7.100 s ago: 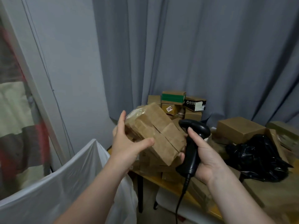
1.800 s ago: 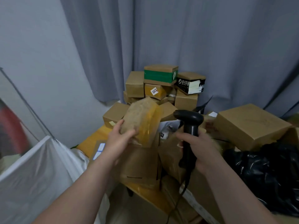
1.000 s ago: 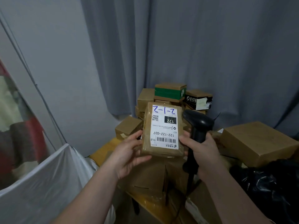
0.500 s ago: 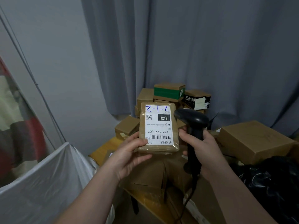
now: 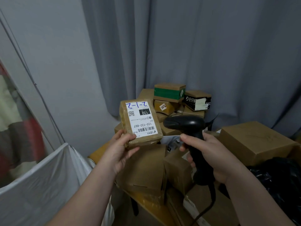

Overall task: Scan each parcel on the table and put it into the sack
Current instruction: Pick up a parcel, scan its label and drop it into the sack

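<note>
My left hand point(image 5: 121, 150) grips a small brown taped parcel point(image 5: 140, 122) by its lower edge, its white label with a barcode and blue handwriting turned up toward me. My right hand point(image 5: 210, 157) is closed around the handle of a black barcode scanner point(image 5: 187, 126), whose head sits just right of the parcel and points left at it. The scanner's cable hangs down below my right hand. The white sack point(image 5: 40, 185) stands open at the lower left, below and left of the parcel.
A yellow table point(image 5: 97, 154) carries a heap of cardboard boxes point(image 5: 146, 170), with a stack at the back against the grey curtain point(image 5: 169, 93). A large brown box point(image 5: 255, 141) and a black plastic bag point(image 5: 280, 183) lie at the right.
The parcel has shifted left and away from the scanner, and my right hand has drawn the scanner back to the right, its head now level with the label's lower half.
</note>
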